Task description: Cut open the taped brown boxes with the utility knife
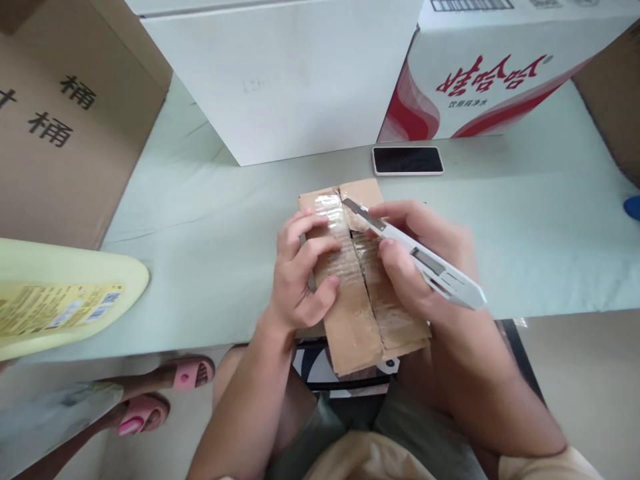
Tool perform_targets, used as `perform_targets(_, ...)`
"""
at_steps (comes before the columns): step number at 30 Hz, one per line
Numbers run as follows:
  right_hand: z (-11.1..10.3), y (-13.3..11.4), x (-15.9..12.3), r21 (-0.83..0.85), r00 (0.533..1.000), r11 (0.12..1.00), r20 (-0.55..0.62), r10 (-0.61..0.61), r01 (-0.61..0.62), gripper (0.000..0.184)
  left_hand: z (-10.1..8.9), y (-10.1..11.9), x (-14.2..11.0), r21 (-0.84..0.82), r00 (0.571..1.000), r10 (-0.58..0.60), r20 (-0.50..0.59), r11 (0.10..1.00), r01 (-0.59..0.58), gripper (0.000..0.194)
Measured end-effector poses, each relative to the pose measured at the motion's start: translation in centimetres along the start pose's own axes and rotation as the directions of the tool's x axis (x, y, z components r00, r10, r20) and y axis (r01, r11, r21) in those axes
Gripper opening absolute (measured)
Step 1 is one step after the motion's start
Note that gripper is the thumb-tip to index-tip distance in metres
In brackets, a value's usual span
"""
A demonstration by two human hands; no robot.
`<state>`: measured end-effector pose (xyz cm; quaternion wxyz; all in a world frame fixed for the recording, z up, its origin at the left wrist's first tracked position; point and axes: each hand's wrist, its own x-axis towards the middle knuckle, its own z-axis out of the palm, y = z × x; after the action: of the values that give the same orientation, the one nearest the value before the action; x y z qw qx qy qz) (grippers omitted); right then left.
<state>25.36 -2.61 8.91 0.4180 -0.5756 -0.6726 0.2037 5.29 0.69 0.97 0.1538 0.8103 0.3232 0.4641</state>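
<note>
A small taped brown cardboard box (353, 313) lies at the near edge of the pale green table (210, 227), overhanging toward my lap. My left hand (300, 270) grips the box's left side, fingers curled over the top flap. My right hand (425, 260) is closed around a grey utility knife (425, 260), whose blade tip rests on the taped centre seam near the box's far end. The seam below the blade looks split open.
A black phone (407, 160) lies behind the box. A white carton (285, 73), a red-and-white printed carton (500, 67) and a brown carton (65, 113) stand along the back and left. A yellow bottle (60, 300) lies at left. Another person's feet in pink sandals (165, 393) are under the table.
</note>
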Motion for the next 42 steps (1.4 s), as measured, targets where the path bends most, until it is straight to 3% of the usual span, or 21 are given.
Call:
perform_targets(10,0.5,0.1,0.3,-0.129,0.990,0.983,0.069,-0.123,0.131,0.018,-0.2,0.2,0.0,-0.004,0.998,-0.063,0.032,0.998,0.063,0.028)
perform_targets(15,0.7,0.1,0.1,-0.146,0.986,0.975,0.038,-0.165,0.169,0.016,-0.1,0.2,0.0,-0.018,0.997,-0.069,0.026,0.997,0.069,0.028)
perform_targets(31,0.4,0.1,0.2,-0.110,0.984,0.984,0.126,-0.127,0.141,0.015,-0.2,0.3,0.2,-0.002,0.997,-0.068,0.023,0.998,0.068,0.026)
perform_targets(35,0.1,0.0,-0.2,-0.051,0.978,0.979,0.065,-0.196,0.199,0.012,-0.1,0.2,0.1,0.000,0.998,-0.069,0.013,0.998,0.069,0.027)
perform_targets(39,-0.6,0.3,-1.1,0.067,0.966,0.972,-0.145,-0.214,0.225,0.017,-0.1,0.0,0.0,-0.001,0.997,-0.077,0.018,0.997,0.077,0.028)
perform_targets(42,-1.0,0.7,-1.5,0.112,0.956,0.972,-0.233,-0.178,0.208,0.019,-0.2,-0.1,0.1,-0.011,0.997,-0.073,0.016,0.997,0.074,0.026)
